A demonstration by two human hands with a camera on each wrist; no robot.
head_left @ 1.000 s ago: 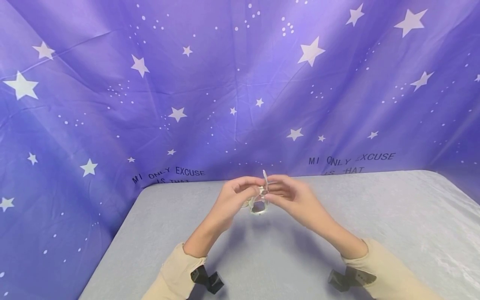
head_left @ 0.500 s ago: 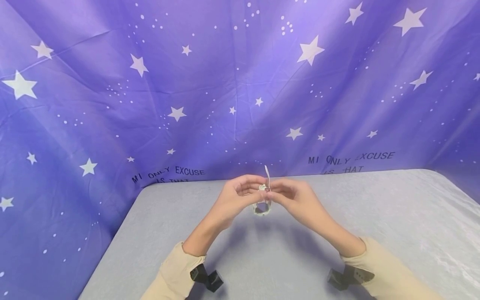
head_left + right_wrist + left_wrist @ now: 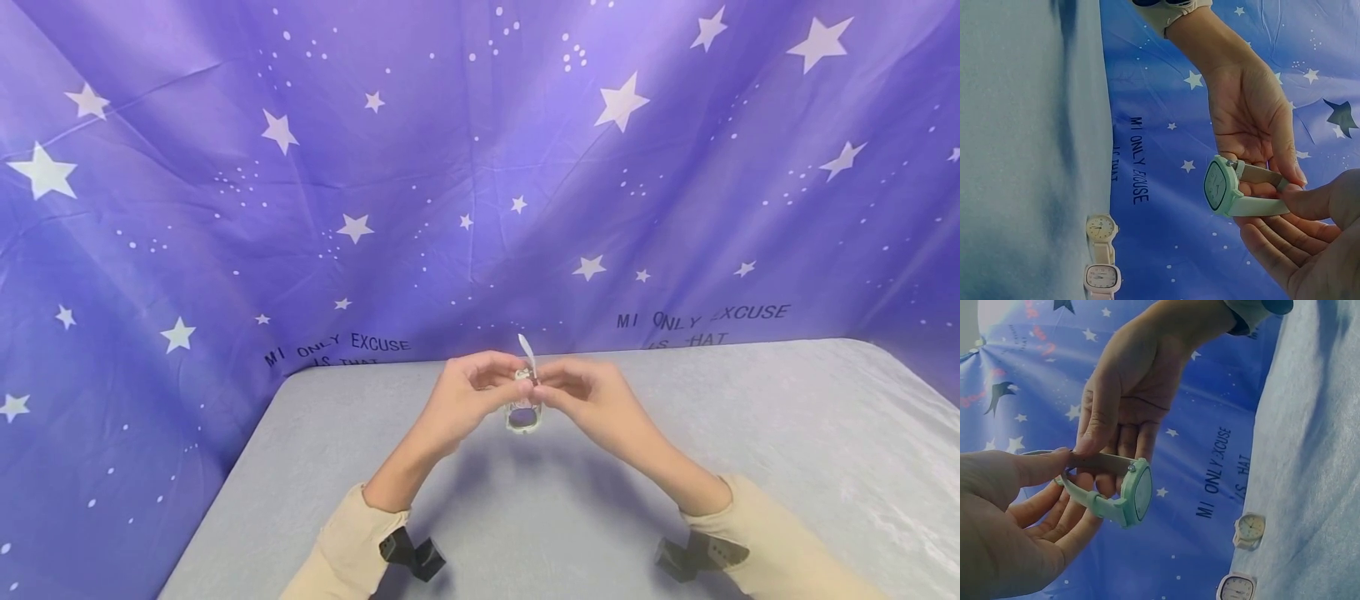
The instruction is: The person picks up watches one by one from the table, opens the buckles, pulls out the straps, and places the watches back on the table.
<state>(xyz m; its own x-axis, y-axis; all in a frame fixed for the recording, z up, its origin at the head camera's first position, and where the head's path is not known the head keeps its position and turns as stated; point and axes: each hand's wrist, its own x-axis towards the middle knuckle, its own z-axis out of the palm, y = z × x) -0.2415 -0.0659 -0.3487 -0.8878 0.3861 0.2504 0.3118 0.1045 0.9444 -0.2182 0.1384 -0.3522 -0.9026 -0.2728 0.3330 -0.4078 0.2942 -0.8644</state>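
Note:
A mint-green wristwatch [image 3: 523, 418] hangs dial-down from both hands above the table, its strap bent into a loop. My left hand [image 3: 476, 396] pinches the strap between thumb and fingers from the left. From the right, my right hand [image 3: 581, 387] pinches it too, the two thumb tips nearly meeting where the strap ends overlap. A free strap end [image 3: 527, 348] sticks up above the fingers. In the left wrist view the watch [image 3: 1138, 494] shows its crown and rim from the side; in the right wrist view its dial [image 3: 1216, 184] faces left. The buckle is mostly hidden by the thumbs.
Two more watches lie on the grey cloth-covered table [image 3: 750, 433]: a cream round one [image 3: 1102, 229] and a pale pink squarish one [image 3: 1102, 277]. Behind the table hangs a purple star-printed curtain [image 3: 450, 167].
My left thumb has moved right along the strap to meet the right thumb. The watch has shifted slightly right, and the free strap end now leans left.

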